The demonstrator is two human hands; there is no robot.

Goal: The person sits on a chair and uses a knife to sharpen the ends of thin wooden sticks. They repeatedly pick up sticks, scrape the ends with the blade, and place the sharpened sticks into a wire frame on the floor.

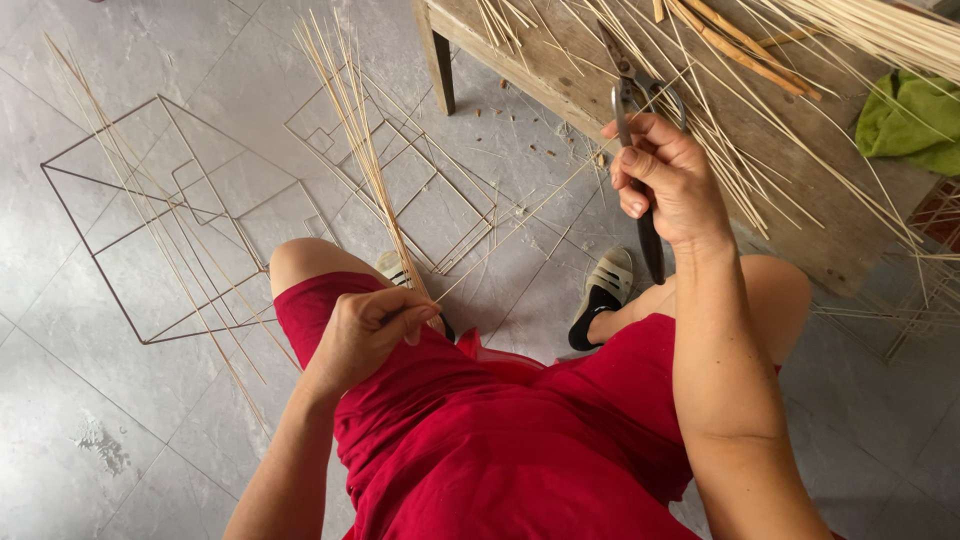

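floor (120, 420) is grey stone-look tile, big squares, pale scuff patch at lower left. rough wooden table (800, 190) fills the top right, its near edge running diagonally down to the right, one dark leg (438, 62) at top centre. table top is littered with loose thin sticks (740, 160), a few thicker cane pieces (740, 45) and a green cloth (910, 120) at the right edge.

i'm seated, red skirt (500, 440) over both knees, sandalled foot (603, 290) on the tiles between the knees and the table.

left hand (365, 330) is closed, pinching the lower ends of a stick bundle (360, 140); bundle rises from the left knee and fans out toward the top. right hand (670, 180) is closed around shears (637, 130), held just over the table's near edge, blades pointing up-left onto the table, dark handle end sticking down below the fist.

on the floor left of the knees: a thin wire frame (150, 210), square outlines nested, with a few loose sticks lying across it. a second, paler stick frame (400, 160) lies flat behind the bundle, near the table leg. small offcuts (520, 125) scattered by the table edge. more stick frames at the far right, partly out of view.

open room: bare tile at lower left and top left. tight between right forearm and table edge.
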